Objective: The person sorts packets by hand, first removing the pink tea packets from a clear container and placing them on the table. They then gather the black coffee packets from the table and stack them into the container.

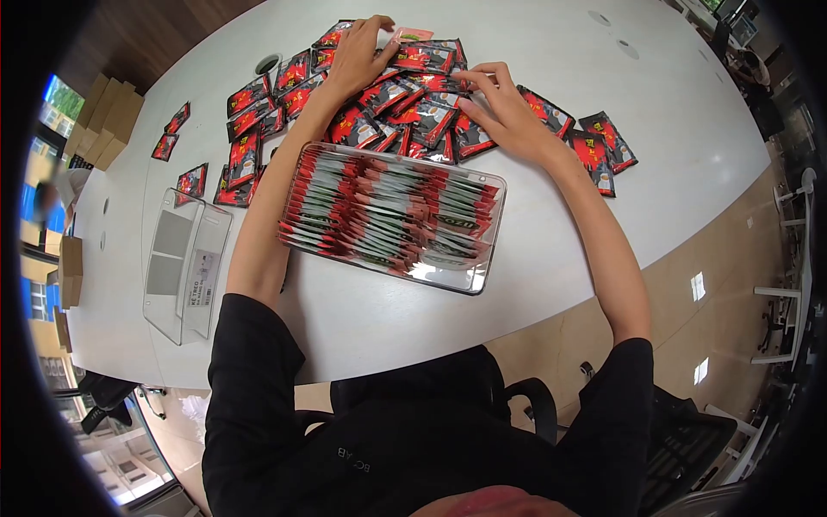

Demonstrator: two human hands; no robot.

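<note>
A heap of black-and-red sachets (357, 127) is spread on the white table. My left hand (360, 56) is over its far side, thumb and fingers apart, close to a pink packet (413, 35) lying among the dark ones. At the heap's right edge, my right hand (508, 116) rests with its fingers spread and their tips against the sachets. Between my forearms stands a clear plastic tray (482, 274), holding rows of red, white and green sachets (379, 207) packed on edge. Neither hand appears to grip anything.
A clear plastic holder (185, 267) with a label stands left of my left arm. Loose sachets lie at the left (170, 133) and right (607, 151). Cardboard boxes (108, 121) are stacked at the far left. A black chair (534, 405) is at the table's near edge.
</note>
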